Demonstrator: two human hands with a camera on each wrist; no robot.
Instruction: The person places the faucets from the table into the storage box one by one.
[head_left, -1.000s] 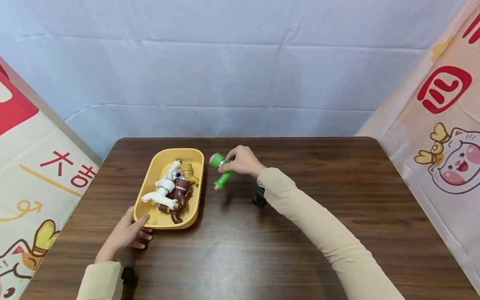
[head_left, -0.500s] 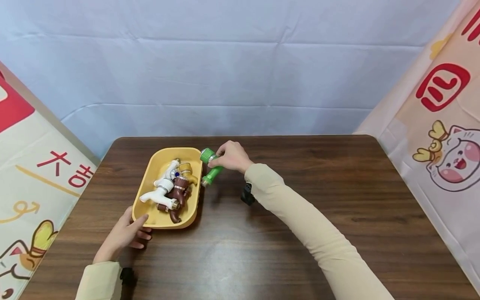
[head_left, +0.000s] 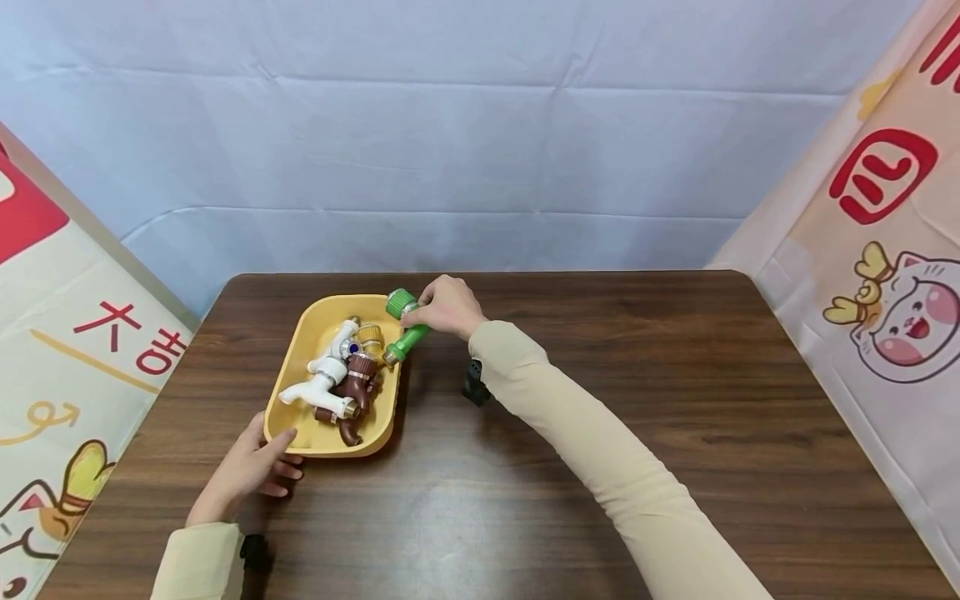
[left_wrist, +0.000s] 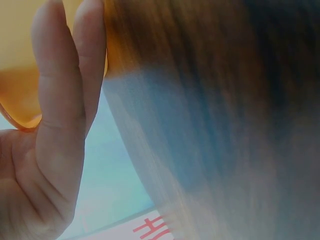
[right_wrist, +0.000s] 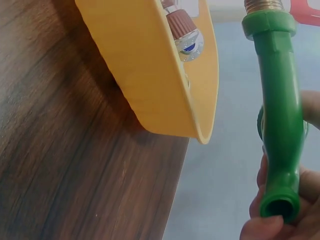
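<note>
My right hand (head_left: 452,305) grips a green plastic tap (head_left: 408,340) at the right rim of a yellow tray (head_left: 300,342). Its brass threaded end overlaps that rim in the head view, and the right wrist view shows the tap's green body (right_wrist: 280,100) and open spout close up. At the near left corner, my left hand (head_left: 247,467) holds the tray, thumb over the rim and fingers outside, below it. Inside the tray lie white taps (head_left: 318,387), brown taps (head_left: 360,379) and a yellow tap (head_left: 371,337), heaped over one another.
The tray stands on the left part of a dark wooden table (head_left: 600,400). A pale cloth (head_left: 480,150) hangs behind the table's far edge. Printed cloths (head_left: 900,275) flank it on both sides.
My right hand has moved left with the green tap, from beside the tray to over its right rim. My left hand has kept its hold on the tray's corner.
</note>
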